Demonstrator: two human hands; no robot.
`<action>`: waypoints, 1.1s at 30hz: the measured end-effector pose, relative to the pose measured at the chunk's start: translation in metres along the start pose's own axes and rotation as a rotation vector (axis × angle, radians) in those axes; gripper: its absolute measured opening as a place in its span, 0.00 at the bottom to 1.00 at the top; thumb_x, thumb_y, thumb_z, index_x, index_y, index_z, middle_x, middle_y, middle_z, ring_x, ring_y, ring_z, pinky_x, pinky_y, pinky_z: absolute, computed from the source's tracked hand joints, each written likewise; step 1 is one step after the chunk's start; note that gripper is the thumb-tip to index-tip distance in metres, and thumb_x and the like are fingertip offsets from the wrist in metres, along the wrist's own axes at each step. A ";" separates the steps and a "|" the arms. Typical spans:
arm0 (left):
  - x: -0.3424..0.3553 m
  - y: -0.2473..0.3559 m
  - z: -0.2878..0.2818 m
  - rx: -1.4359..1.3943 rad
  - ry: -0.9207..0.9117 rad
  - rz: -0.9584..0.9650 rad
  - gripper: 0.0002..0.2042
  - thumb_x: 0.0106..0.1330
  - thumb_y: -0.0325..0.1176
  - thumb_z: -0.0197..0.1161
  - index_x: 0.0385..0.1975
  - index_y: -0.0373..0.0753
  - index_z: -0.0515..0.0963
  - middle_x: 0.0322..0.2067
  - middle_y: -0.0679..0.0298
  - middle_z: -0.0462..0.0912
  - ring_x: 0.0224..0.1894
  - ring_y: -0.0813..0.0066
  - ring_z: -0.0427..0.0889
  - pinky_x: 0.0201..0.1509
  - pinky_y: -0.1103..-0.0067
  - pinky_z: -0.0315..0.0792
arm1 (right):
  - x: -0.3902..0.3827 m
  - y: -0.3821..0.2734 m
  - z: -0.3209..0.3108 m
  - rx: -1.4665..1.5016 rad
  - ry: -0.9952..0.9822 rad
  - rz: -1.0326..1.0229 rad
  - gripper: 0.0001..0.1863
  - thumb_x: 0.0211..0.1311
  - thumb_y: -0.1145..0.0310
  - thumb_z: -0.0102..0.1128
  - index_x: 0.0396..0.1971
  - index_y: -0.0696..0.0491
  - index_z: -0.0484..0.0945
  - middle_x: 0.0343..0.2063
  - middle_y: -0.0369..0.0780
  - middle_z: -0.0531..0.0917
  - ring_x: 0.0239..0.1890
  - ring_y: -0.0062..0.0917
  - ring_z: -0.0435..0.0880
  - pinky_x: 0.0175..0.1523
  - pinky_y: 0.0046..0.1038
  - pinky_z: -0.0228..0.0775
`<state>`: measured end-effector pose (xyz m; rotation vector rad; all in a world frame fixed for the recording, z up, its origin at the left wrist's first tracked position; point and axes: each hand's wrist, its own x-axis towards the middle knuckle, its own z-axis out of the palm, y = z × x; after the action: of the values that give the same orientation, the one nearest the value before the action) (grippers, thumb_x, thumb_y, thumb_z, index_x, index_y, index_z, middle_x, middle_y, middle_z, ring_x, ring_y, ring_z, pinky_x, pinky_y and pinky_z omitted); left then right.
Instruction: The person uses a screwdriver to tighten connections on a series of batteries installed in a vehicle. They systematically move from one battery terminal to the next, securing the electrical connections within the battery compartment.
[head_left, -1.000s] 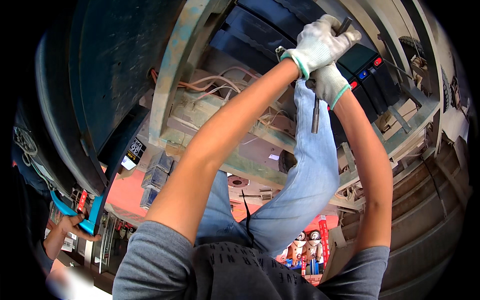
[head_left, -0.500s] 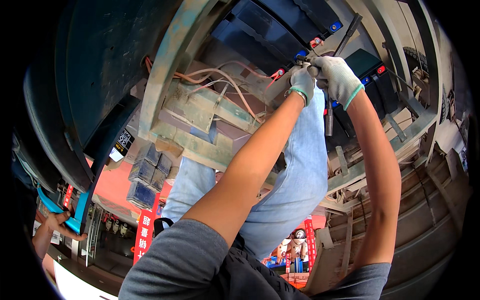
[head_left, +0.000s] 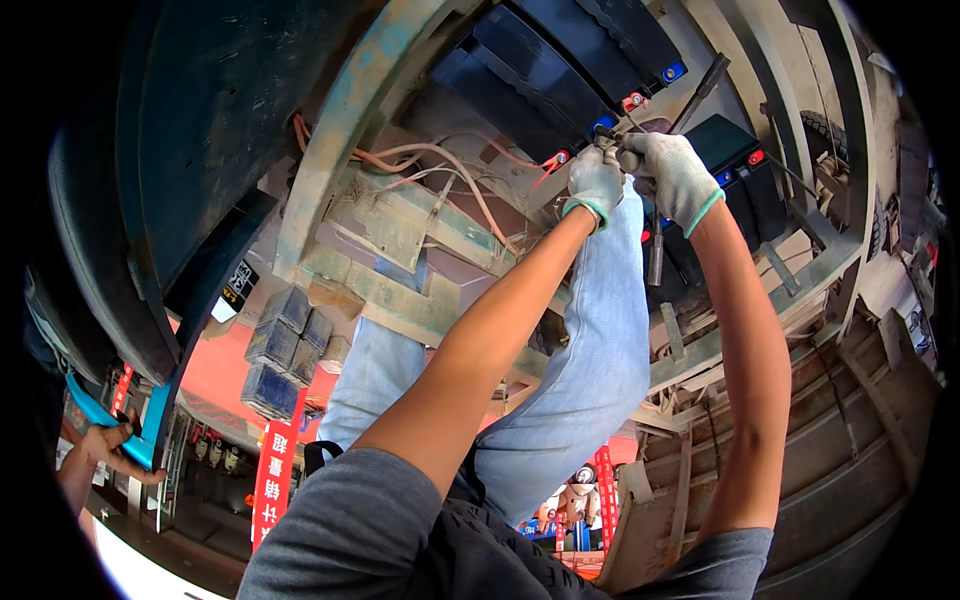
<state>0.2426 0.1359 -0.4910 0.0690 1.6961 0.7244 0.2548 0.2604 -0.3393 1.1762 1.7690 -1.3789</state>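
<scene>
Since a second ago, the white-knit-gloved left hand (head_left: pixel 597 182) has moved off the dark metal rod tool (head_left: pixel 702 92); its fingers bunch, hold unclear. Beside them, the white-gloved right hand (head_left: pixel 682 176) curls around the tool, which juts above and below. Black plastic batteries (head_left: pixel 528 62) lie beyond the fingertips.

Batteries (head_left: pixel 515 95) ahead of left hand (head_left: pixel 596 178), cables (head_left: pixel 467 178) left, metal frame (head_left: pixel 772 90) right, gap between forearms (head_left: pixel 500 320)

Gloved right fingers (head_left: pixel 657 150) grip a black tool (head_left: pixel 702 90) near dark batteries (head_left: pixel 528 62).
</scene>
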 end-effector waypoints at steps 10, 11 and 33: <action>-0.049 0.050 -0.050 -0.635 -0.289 -0.340 0.19 0.66 0.48 0.51 0.41 0.36 0.71 0.33 0.62 0.77 0.36 0.74 0.79 0.41 0.77 0.75 | 0.027 0.023 0.041 0.801 0.257 0.297 0.07 0.57 0.71 0.54 0.22 0.57 0.75 0.13 0.35 0.72 0.12 0.19 0.68 0.18 0.22 0.59; -0.063 0.050 -0.059 -0.762 -0.390 -0.408 0.24 0.65 0.54 0.49 0.44 0.35 0.70 0.35 0.61 0.77 0.37 0.73 0.79 0.42 0.75 0.76 | 0.016 -0.019 0.024 0.983 0.250 0.565 0.05 0.56 0.72 0.56 0.24 0.57 0.76 0.14 0.37 0.76 0.15 0.23 0.74 0.22 0.23 0.66; -0.121 0.111 -0.110 -0.324 -0.735 -0.592 0.31 0.57 0.72 0.37 0.26 0.45 0.63 0.13 0.73 0.56 0.12 0.84 0.53 0.17 0.84 0.52 | 0.002 -0.026 0.043 1.040 0.496 0.325 0.16 0.56 0.61 0.62 0.23 0.60 0.76 0.14 0.38 0.76 0.14 0.23 0.72 0.22 0.24 0.65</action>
<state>0.1385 0.1277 -0.3226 -0.3439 0.8129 0.4311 0.2283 0.2183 -0.3419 2.3811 0.9661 -1.9604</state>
